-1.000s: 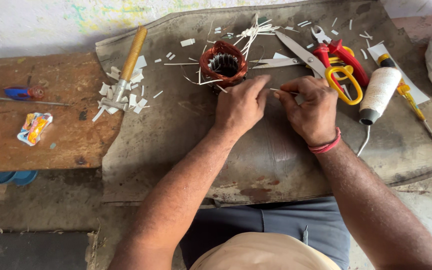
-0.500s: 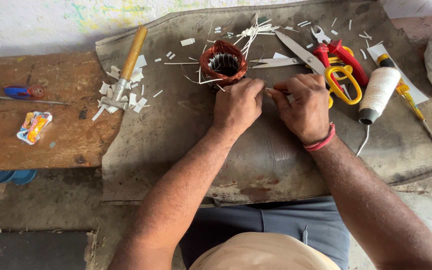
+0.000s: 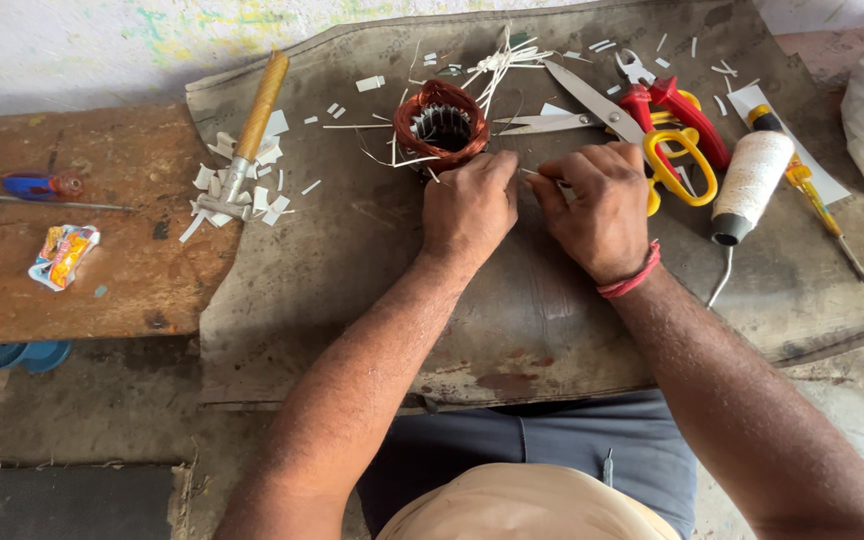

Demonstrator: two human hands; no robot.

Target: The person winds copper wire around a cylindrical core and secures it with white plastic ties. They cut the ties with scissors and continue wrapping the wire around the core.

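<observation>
Now both hands have crept slightly up-frame: the left hand (image 3: 470,205) touches the copper-wound stator (image 3: 440,122) at upper centre, the right hand (image 3: 602,205) beside it, fingers curled, pinching a thin white strip (image 3: 530,173) between them.

You have two hands at work, the left hand (image 3: 469,205) and the right hand (image 3: 597,205). Before you lie one copper-wound stator (image 3: 439,124), two pairs of scissors (image 3: 652,120), one spool of white thread (image 3: 748,185), two screwdrivers (image 3: 37,186), and one wooden-handled tool (image 3: 252,125) at upper left.
</observation>
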